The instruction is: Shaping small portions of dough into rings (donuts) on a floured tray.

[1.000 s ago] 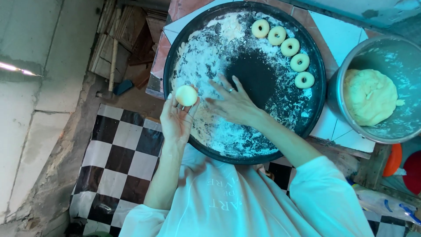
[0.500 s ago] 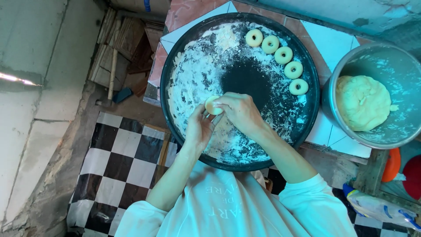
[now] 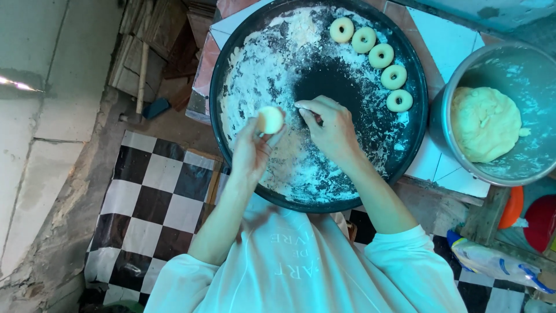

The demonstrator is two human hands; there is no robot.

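Dim, blue-green daylight, fairly sharp

Soft even light with faint shadows; a bright glare streak on the wall (image 3: pixel 23 85) at left; edges bend slightly, corners darker and softer.

We see a metal bowl (image 3: pixel 440 124) with a lump of dough (image 3: pixel 483 123), five dough rings (image 3: pixel 381 55), a checkered floor (image 3: pixel 150 197), wooden planks (image 3: pixel 142 64) and a plastic bag (image 3: pixel 492 261).

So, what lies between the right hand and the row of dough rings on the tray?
In the head view, only a bare dark patch of the round tray with thin flour lies between the right hand and the dough rings. Nothing else sits there.
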